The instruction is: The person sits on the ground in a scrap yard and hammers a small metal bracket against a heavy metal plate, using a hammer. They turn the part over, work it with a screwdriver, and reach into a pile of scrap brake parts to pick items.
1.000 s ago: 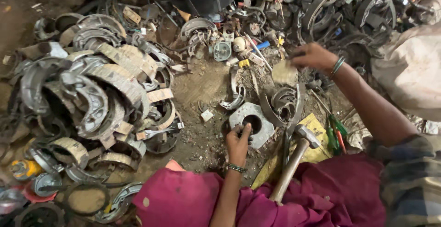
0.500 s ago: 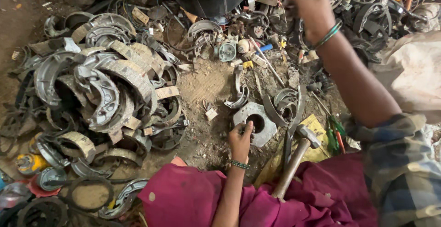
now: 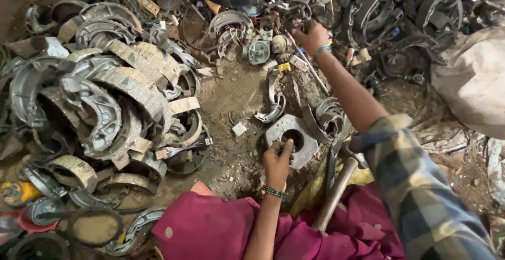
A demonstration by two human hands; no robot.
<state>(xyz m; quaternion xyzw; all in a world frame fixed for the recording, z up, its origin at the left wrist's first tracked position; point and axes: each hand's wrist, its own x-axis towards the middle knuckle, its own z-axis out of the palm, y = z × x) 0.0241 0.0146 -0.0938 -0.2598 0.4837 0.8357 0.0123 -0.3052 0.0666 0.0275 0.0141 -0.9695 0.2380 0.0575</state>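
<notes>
Mostly I see curved brake shoes [image 3: 105, 107] heaped well off to the side of my left hand [image 3: 277, 161], grey metal with worn tan linings, many still unsorted. That hand's grip rests fingers-down on the rim of the octagonal metal block [image 3: 294, 140], not closed around it. My right hand [image 3: 311, 36] reaches far beyond, grip curled shut on a thin rod [image 3: 310, 68]. A wooden-handled hammer [image 3: 336, 186] lies just beside.

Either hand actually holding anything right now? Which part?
Left hand rests its fingertips on the rim of the grey metal plate by its centre hole; no clear grip. Right hand is closed among the scrap parts; what it grips cannot be told.
</notes>
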